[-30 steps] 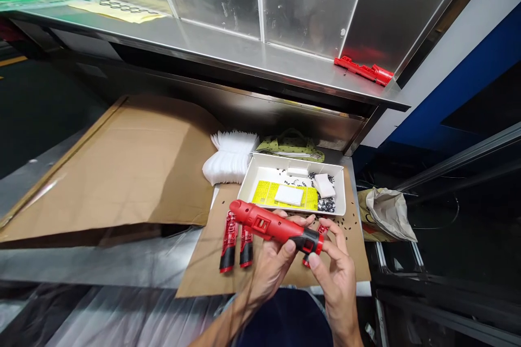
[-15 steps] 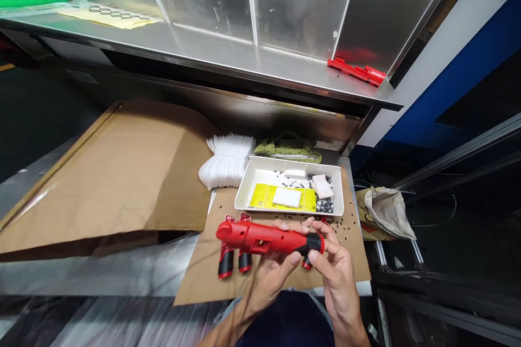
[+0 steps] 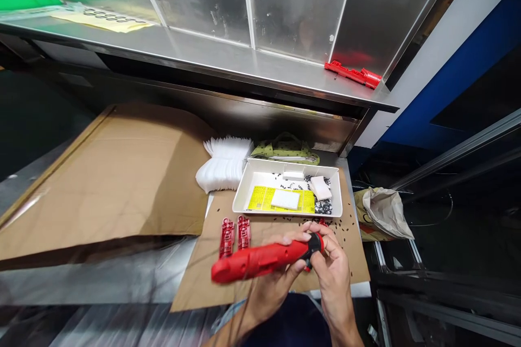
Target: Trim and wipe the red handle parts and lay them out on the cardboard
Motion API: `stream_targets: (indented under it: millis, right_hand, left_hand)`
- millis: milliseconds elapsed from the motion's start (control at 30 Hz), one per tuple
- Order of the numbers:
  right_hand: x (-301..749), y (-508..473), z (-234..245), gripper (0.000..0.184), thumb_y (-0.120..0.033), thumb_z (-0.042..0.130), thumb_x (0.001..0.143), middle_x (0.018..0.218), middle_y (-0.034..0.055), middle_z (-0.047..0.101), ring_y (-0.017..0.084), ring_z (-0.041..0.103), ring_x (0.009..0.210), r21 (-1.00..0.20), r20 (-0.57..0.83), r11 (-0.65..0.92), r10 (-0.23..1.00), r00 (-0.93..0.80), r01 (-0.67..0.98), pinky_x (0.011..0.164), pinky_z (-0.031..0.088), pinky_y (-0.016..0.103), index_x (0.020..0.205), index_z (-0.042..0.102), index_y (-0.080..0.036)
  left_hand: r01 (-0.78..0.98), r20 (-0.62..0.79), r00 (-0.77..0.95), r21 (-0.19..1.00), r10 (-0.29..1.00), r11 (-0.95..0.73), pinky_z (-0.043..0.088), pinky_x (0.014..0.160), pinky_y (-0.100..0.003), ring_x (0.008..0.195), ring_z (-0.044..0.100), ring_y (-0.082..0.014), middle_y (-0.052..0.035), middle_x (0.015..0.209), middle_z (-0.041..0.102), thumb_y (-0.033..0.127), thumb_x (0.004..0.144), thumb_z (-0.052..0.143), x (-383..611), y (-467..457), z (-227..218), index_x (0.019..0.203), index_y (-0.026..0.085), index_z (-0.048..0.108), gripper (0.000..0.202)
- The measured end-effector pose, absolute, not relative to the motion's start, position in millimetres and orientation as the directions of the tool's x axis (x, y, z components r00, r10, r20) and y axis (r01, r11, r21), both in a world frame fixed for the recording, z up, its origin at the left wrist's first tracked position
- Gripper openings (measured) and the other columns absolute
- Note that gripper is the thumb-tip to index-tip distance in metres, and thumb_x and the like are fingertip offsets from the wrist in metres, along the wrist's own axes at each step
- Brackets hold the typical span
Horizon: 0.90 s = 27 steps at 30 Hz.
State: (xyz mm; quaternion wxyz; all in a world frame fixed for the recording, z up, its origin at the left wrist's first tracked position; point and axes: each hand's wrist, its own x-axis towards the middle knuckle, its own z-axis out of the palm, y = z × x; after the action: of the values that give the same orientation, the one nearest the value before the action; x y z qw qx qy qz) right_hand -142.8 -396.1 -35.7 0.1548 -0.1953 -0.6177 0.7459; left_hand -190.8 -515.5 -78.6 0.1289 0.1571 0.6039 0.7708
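Note:
Both hands hold one long red plastic housing (image 3: 256, 261) with a black band near its right end, above the cardboard sheet. My left hand (image 3: 280, 276) is wrapped around its middle from below, thumb in front and fingers behind. At the black-banded end, my right hand (image 3: 334, 260) grips with its thumb in front and fingers curled over the far side. Two similar red housing pieces (image 3: 227, 237) lie side by side on the cardboard, their lower ends hidden behind the held one. Another red part is mostly covered by my right hand.
A white tray (image 3: 240, 195) holds yellow labels, white pads and small black parts; more black bits lie scattered on the cardboard (image 3: 195, 282). White foam sheets (image 3: 223, 165), a green bag (image 3: 285, 149) and a large carton (image 3: 163, 168) stand behind and left. Another red piece (image 3: 354, 74) rests on the metal shelf.
The held red housing has tilted, its left end dropping lower toward me, and has turned about its length so the rectangular opening no longer faces me. Both hands still grip it.

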Motion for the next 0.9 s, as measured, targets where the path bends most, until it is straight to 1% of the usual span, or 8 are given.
stream_targets:
  millis: [100, 200, 400, 600, 667, 733, 800, 900]
  right_hand:
    - [-132.6, -387.4, -29.4, 0.026, -0.044, 0.074, 0.08, 0.136, 0.0106, 0.059, 0.029, 0.055, 0.126, -0.983, -0.113, -0.178, 0.378, -0.919, 0.048, 0.108, 0.042, 0.042, 0.094, 0.074, -0.022]
    - [-120.3, -374.9, -25.9, 0.022, -0.044, 0.073, 0.081, 0.139, 0.0101, 0.059, 0.031, 0.052, 0.131, -0.999, -0.041, -0.019, 0.463, -0.886, 0.037, 0.111, 0.037, 0.044, 0.085, 0.071, -0.023]
    - [-110.1, -360.1, -36.0, 0.023, -0.038, 0.059, 0.094, 0.11, 0.0088, 0.07, 0.028, 0.057, 0.12, -0.947, 0.232, 0.318, 0.59, -0.774, -0.042, 0.105, 0.04, 0.042, 0.087, 0.074, -0.022]
    - [-108.5, -359.4, -37.2, 0.027, -0.03, 0.059, 0.093, 0.115, 0.0072, 0.067, 0.023, 0.06, 0.113, -0.847, 0.375, 0.53, 0.523, -0.765, -0.053, 0.098, 0.042, 0.036, 0.068, 0.059, -0.021]
    - [-106.8, -357.4, -35.4, 0.024, -0.032, 0.059, 0.093, 0.118, 0.0075, 0.066, 0.024, 0.059, 0.115, -0.855, 0.348, 0.519, 0.556, -0.755, -0.012, 0.098, 0.042, 0.037, 0.071, 0.059, -0.021]
    - [-105.1, -352.7, -36.5, 0.025, -0.036, 0.059, 0.092, 0.117, 0.0079, 0.067, 0.025, 0.059, 0.115, -0.865, 0.311, 0.501, 0.583, -0.751, 0.031, 0.099, 0.042, 0.038, 0.072, 0.06, -0.021]
    - [-103.7, -345.1, -42.8, 0.027, -0.041, 0.059, 0.092, 0.115, 0.0083, 0.068, 0.025, 0.06, 0.113, -0.865, 0.247, 0.491, 0.594, -0.765, 0.102, 0.099, 0.042, 0.039, 0.073, 0.061, -0.022]
    - [-102.8, -330.3, -62.6, 0.032, -0.051, 0.056, 0.09, 0.113, 0.0096, 0.07, 0.026, 0.064, 0.108, -0.848, 0.111, 0.465, 0.625, -0.772, 0.254, 0.096, 0.046, 0.038, 0.079, 0.064, -0.022]
  left_hand:
    - [-0.244, -0.06, -0.907, 0.881, 0.417, -0.404, 0.045, 0.113, -0.05, 0.131, 0.058, -0.0335, -0.0052, 0.126, 0.071, 0.054, 0.083, 0.071, -199.4, -511.0, -76.1, 0.117, 0.031, 0.065, 0.042]
    - [-0.422, -0.169, -0.881, 0.704, 0.443, -0.571, 0.05, 0.108, -0.05, 0.128, 0.06, -0.0349, -0.0067, 0.13, 0.069, 0.056, 0.079, 0.075, -208.5, -509.0, -69.6, 0.127, 0.031, 0.059, 0.056]
    - [-0.549, -0.198, -0.817, 0.558, 0.542, -0.623, 0.05, 0.11, -0.041, 0.129, 0.06, -0.0283, -0.0017, 0.129, 0.07, 0.047, 0.082, 0.077, -209.1, -512.3, -57.4, 0.134, 0.038, 0.056, 0.057]
    - [-0.428, -0.112, -0.862, 0.683, 0.495, -0.592, 0.058, 0.094, -0.037, 0.106, 0.073, -0.0265, -0.003, 0.108, 0.077, 0.052, 0.078, 0.079, -217.4, -523.4, -49.9, 0.135, 0.034, 0.054, 0.065]
    - [-0.208, 0.003, -0.905, 0.87, 0.425, -0.447, 0.059, 0.088, -0.039, 0.099, 0.074, -0.0292, -0.0055, 0.101, 0.077, 0.06, 0.072, 0.079, -232.6, -539.5, -42.7, 0.13, 0.028, 0.056, 0.07]
    - [0.045, 0.043, -0.908, 0.999, 0.416, -0.004, 0.057, 0.089, -0.041, 0.1, 0.072, -0.0316, -0.0082, 0.103, 0.076, 0.064, 0.072, 0.076, -251.4, -557.6, -36.6, 0.122, 0.024, 0.058, 0.066]
    - [0.202, -0.109, -0.902, 0.748, 0.417, 0.632, 0.054, 0.09, -0.044, 0.102, 0.071, -0.0336, -0.0108, 0.106, 0.075, 0.06, 0.081, 0.067, -266.7, -570.9, -37.9, 0.116, 0.021, 0.059, 0.053]
    - [0.235, -0.328, -0.883, 0.31, 0.335, 0.921, 0.052, 0.086, -0.047, 0.102, 0.07, -0.0394, -0.0186, 0.105, 0.075, 0.047, 0.087, 0.062, -270.9, -574.9, -60.5, 0.112, 0.015, 0.061, 0.042]
